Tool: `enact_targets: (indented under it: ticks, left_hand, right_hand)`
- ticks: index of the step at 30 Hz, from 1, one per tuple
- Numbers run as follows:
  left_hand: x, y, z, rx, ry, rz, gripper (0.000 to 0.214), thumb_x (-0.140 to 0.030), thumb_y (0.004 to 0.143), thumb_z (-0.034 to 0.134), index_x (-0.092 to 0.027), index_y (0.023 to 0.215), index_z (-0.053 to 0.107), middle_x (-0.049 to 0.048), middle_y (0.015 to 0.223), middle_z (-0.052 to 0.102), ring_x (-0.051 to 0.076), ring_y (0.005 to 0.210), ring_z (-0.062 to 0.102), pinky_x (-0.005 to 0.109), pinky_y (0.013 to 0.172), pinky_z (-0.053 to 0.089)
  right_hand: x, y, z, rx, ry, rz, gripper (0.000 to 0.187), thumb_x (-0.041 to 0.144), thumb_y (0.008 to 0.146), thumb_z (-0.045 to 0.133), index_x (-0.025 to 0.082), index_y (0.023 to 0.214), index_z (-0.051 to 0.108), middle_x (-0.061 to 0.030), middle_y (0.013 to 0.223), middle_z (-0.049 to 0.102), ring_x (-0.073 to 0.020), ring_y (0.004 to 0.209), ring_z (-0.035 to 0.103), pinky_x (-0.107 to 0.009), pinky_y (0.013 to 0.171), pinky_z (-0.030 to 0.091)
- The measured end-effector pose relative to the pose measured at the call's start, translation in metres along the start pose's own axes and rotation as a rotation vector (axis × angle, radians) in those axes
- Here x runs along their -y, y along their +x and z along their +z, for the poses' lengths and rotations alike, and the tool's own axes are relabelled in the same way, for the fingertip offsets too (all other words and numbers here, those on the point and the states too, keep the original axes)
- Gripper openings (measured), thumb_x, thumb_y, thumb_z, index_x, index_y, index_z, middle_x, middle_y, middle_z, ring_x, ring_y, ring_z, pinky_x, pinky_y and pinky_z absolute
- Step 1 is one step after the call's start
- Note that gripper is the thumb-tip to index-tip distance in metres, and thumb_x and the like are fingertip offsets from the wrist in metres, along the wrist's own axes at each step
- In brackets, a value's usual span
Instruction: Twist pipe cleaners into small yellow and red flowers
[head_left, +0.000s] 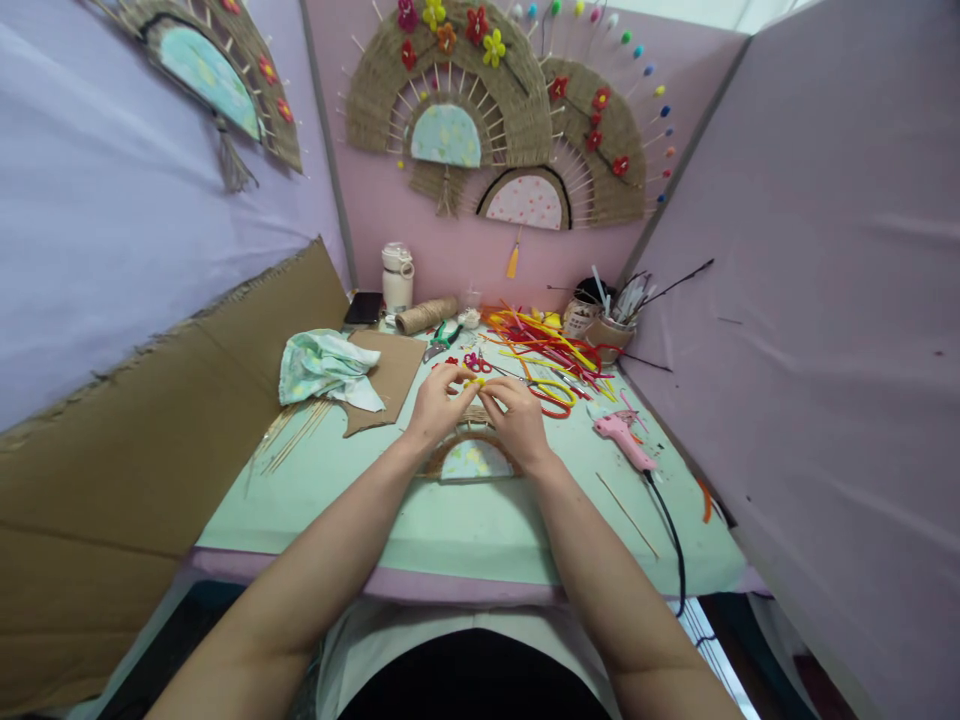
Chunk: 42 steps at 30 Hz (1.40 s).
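Note:
My left hand (441,402) and my right hand (516,410) meet over the middle of the table, fingertips pinched on a small yellow fuzzy piece (477,382). It looks like bent pipe cleaner; its exact shape is partly hidden by the fingers. Beneath the hands lies a half-round woven fan (475,460) with a green and yellow floral cloth centre. Just beyond the fingers are small red and magenta pipe-cleaner flowers (477,363). Scissors with yellow and red handles (553,394) rest right of my right hand.
Loose red and yellow pipe cleaners (536,335) pile up at the back. A pink glue gun (626,442) with a black cord lies right. Left are cardboard (391,375), floral cloth (324,368) and thin sticks (300,432). Behind stand a twine roll (426,315) and bottle (397,280).

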<state>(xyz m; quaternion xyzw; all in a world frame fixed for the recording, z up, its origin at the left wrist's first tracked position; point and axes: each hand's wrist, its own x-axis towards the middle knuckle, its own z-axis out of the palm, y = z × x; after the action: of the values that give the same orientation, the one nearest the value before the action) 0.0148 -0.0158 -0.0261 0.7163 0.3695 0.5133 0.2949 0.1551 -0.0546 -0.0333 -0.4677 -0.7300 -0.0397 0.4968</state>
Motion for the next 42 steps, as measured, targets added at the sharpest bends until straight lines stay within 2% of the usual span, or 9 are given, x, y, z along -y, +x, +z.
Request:
enact_targets:
  ticks: [3, 6, 11, 16, 21, 24, 28, 34, 42]
  left_hand:
    - [-0.001, 0.001, -0.002, -0.003, 0.026, 0.034, 0.01, -0.026, 0.073, 0.059, -0.019, 0.077, 0.065, 0.0044, 0.085, 0.059, 0.016, 0.083, 0.054, 0.024, 0.065, 0.044]
    - [-0.001, 0.001, -0.001, -0.037, -0.052, -0.008, 0.007, -0.023, 0.073, 0.057, -0.018, 0.07, 0.061, 0.0018, 0.075, 0.058, 0.015, 0.075, 0.054, 0.025, 0.068, 0.043]
    - [0.004, -0.001, 0.01, -0.115, -0.342, -0.22, 0.012, -0.027, 0.069, 0.06, -0.016, 0.074, 0.057, -0.0015, 0.069, 0.055, 0.011, 0.065, 0.052, 0.025, 0.066, 0.043]
    - [0.0, -0.004, 0.019, -0.19, -0.712, -0.411, 0.021, -0.027, 0.063, 0.067, -0.017, 0.075, 0.053, -0.0034, 0.069, 0.053, 0.009, 0.065, 0.052, 0.023, 0.065, 0.044]
    - [-0.008, -0.006, 0.018, -0.149, -0.993, -0.543, 0.028, -0.024, 0.058, 0.073, -0.018, 0.076, 0.052, -0.0043, 0.075, 0.053, 0.008, 0.072, 0.053, 0.026, 0.071, 0.048]
    - [-0.008, -0.005, 0.016, -0.12, -0.946, -0.494, 0.028, -0.025, 0.058, 0.075, -0.017, 0.075, 0.054, -0.0036, 0.075, 0.055, 0.009, 0.074, 0.055, 0.028, 0.075, 0.049]
    - [-0.004, -0.003, 0.017, -0.148, -0.755, -0.408, 0.025, -0.028, 0.059, 0.073, -0.015, 0.073, 0.056, -0.0015, 0.072, 0.058, 0.011, 0.073, 0.056, 0.031, 0.074, 0.051]
    - [0.002, -0.004, 0.022, -0.192, -0.581, -0.315, 0.02, -0.029, 0.064, 0.068, -0.015, 0.075, 0.058, -0.0007, 0.07, 0.059, 0.011, 0.069, 0.057, 0.03, 0.07, 0.051]
    - [-0.003, -0.01, 0.026, -0.19, -0.337, -0.159, 0.013, -0.027, 0.069, 0.063, -0.015, 0.075, 0.062, 0.0017, 0.072, 0.063, 0.013, 0.069, 0.058, 0.026, 0.069, 0.048]
  right_hand:
    - [0.0, -0.002, 0.002, 0.029, -0.052, -0.055, 0.015, 0.021, 0.086, 0.051, 0.02, 0.085, 0.065, -0.0059, 0.09, 0.065, -0.0166, 0.086, 0.058, -0.031, 0.08, 0.046]
    - [0.002, -0.002, 0.002, 0.016, -0.051, -0.07, 0.015, 0.021, 0.086, 0.05, 0.02, 0.086, 0.065, -0.0059, 0.088, 0.065, -0.0165, 0.086, 0.057, -0.03, 0.079, 0.046]
    - [0.005, -0.002, 0.002, -0.026, -0.019, -0.048, 0.017, 0.023, 0.087, 0.049, 0.02, 0.087, 0.065, -0.0066, 0.091, 0.064, -0.0169, 0.088, 0.058, -0.032, 0.082, 0.047]
    - [0.01, -0.002, 0.002, -0.085, 0.071, 0.003, 0.016, 0.024, 0.086, 0.051, 0.02, 0.087, 0.066, -0.0067, 0.09, 0.064, -0.0166, 0.088, 0.059, -0.032, 0.082, 0.047]
    - [0.013, -0.001, 0.003, -0.126, 0.227, 0.113, 0.015, 0.024, 0.084, 0.053, 0.019, 0.081, 0.066, -0.0048, 0.085, 0.065, -0.0156, 0.083, 0.06, -0.031, 0.079, 0.048]
    - [0.012, 0.0, 0.003, -0.126, 0.264, 0.149, 0.013, 0.023, 0.083, 0.054, 0.018, 0.078, 0.065, -0.0043, 0.082, 0.064, -0.0152, 0.08, 0.059, -0.03, 0.077, 0.047]
    - [0.011, 0.001, 0.002, -0.129, 0.25, 0.157, 0.012, 0.022, 0.082, 0.054, 0.018, 0.077, 0.065, -0.0042, 0.082, 0.063, -0.0152, 0.081, 0.058, -0.03, 0.077, 0.047]
    - [0.011, 0.003, 0.0, -0.356, 0.069, 0.117, 0.01, 0.022, 0.081, 0.056, 0.018, 0.078, 0.064, -0.0054, 0.083, 0.059, -0.0173, 0.083, 0.056, -0.034, 0.078, 0.045]
    - [0.005, 0.002, 0.008, -0.262, -0.127, 0.056, 0.012, 0.021, 0.083, 0.053, 0.02, 0.075, 0.062, -0.005, 0.083, 0.058, -0.0188, 0.086, 0.051, -0.035, 0.079, 0.042]
